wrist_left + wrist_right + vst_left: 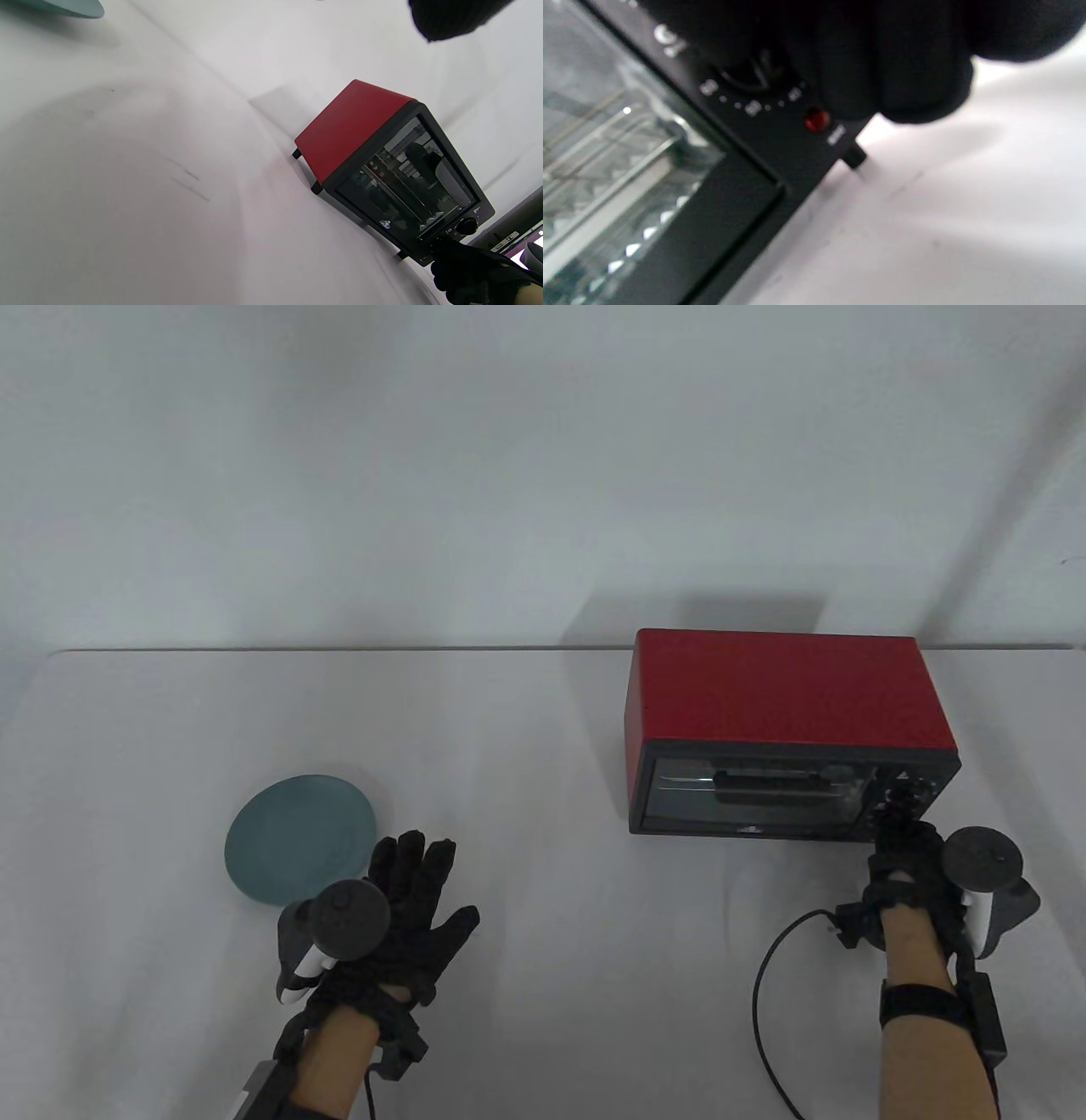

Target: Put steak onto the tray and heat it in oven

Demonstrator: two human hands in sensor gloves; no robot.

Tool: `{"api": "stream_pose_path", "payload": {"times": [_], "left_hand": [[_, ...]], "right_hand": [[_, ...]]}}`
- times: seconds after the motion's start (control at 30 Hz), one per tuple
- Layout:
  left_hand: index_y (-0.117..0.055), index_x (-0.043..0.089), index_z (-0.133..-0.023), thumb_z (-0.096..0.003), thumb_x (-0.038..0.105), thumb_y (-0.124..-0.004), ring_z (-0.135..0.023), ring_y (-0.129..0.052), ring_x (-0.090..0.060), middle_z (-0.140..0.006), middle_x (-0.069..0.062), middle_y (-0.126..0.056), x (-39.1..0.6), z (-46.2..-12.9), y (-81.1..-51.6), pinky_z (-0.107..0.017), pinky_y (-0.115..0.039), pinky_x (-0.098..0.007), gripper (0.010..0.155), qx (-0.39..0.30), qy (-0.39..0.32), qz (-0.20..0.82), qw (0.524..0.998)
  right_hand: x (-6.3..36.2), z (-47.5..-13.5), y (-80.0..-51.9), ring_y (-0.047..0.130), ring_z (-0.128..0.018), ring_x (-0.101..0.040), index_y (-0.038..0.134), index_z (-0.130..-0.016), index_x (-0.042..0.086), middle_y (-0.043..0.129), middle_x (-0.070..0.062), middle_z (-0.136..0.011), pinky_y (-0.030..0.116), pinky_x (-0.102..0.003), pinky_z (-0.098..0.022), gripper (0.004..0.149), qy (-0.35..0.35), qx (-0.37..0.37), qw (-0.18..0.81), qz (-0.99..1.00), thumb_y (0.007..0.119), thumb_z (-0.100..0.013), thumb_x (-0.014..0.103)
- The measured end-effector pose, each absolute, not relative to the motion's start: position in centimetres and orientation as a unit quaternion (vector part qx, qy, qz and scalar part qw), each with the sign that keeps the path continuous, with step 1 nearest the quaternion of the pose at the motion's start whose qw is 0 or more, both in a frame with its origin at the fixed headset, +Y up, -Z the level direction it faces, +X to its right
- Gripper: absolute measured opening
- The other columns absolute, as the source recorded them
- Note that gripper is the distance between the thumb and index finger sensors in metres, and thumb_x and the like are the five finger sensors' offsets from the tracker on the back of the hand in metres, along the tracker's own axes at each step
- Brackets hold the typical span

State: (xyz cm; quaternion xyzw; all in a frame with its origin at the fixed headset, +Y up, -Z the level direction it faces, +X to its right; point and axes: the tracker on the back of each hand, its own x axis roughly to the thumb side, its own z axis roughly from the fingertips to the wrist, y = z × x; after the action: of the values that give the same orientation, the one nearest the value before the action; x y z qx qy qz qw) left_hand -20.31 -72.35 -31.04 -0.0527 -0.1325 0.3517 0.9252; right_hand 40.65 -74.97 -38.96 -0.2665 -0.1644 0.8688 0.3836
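The red oven [789, 704] stands at the right of the table with its glass door closed; it also shows in the left wrist view [352, 127]. A dark tray [764, 785] is visible through the glass, but I cannot make out the steak. My right hand [908, 848] reaches the control panel, fingers curled round the lower knob [751, 72], which they mostly hide. A red lamp [816, 120] sits just below the knob. My left hand [416, 891] lies flat on the table with fingers spread, holding nothing.
A teal plate [297, 836] with nothing on it lies just left of my left hand; its edge shows in the left wrist view [72, 6]. A black cable [772, 984] loops on the table beside my right forearm. The white wall stands close behind the oven.
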Motion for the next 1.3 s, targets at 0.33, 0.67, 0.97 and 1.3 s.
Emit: {"api": "stream_pose_path", "payload": {"times": [0.33, 0.67, 0.97, 1.3], "left_hand": [[-0.028, 0.035, -0.112, -0.0489, 0.073, -0.062, -0.111, -0.005, -0.039, -0.12, -0.007, -0.014, -20.3, -31.1, -72.4, -0.071, -0.023, -0.072, 0.081, -0.054, -0.133, 0.351, 0.925], [-0.028, 0.035, -0.112, -0.0488, 0.073, -0.062, -0.111, -0.005, -0.039, -0.12, -0.007, -0.014, -20.1, -31.0, -72.5, -0.071, -0.023, -0.072, 0.081, -0.058, -0.132, 0.349, 0.926], [-0.028, 0.035, -0.112, -0.0488, 0.073, -0.062, -0.111, -0.005, -0.039, -0.12, -0.007, -0.015, -19.9, -31.1, -72.4, -0.071, -0.023, -0.072, 0.081, -0.055, -0.137, 0.35, 0.925], [-0.03, 0.035, -0.112, -0.0486, 0.073, -0.062, -0.112, -0.01, -0.04, -0.12, -0.008, -0.018, -19.8, -30.8, -71.1, -0.072, -0.027, -0.072, 0.08, -0.014, -0.147, 0.349, 0.925]], "right_hand": [[40.7, -38.9, -75.4, 0.098, -0.038, -0.034, 0.087, -0.056, 0.039, 0.095, -0.002, -0.063, 0.079, -0.055, -0.025, 0.017, -0.153, -0.279, 0.435, 0.842, 0.071, -0.054, 0.036], [41.5, -38.9, -76.6, 0.096, -0.04, -0.035, 0.082, -0.063, 0.044, 0.091, -0.006, -0.068, 0.077, -0.056, -0.027, 0.018, -0.109, -0.284, 0.578, 0.757, 0.072, -0.053, 0.033], [41.6, -38.6, -76.9, 0.097, -0.041, -0.036, 0.083, -0.064, 0.046, 0.092, -0.006, -0.068, 0.077, -0.056, -0.027, 0.019, -0.105, -0.29, 0.592, 0.745, 0.072, -0.053, 0.035], [41.1, -34.6, -71.4, 0.091, -0.053, -0.046, 0.073, -0.086, -0.001, 0.087, -0.026, -0.075, 0.073, -0.062, -0.034, 0.054, -0.208, -0.259, 0.591, 0.735, 0.07, -0.047, 0.036]]}}
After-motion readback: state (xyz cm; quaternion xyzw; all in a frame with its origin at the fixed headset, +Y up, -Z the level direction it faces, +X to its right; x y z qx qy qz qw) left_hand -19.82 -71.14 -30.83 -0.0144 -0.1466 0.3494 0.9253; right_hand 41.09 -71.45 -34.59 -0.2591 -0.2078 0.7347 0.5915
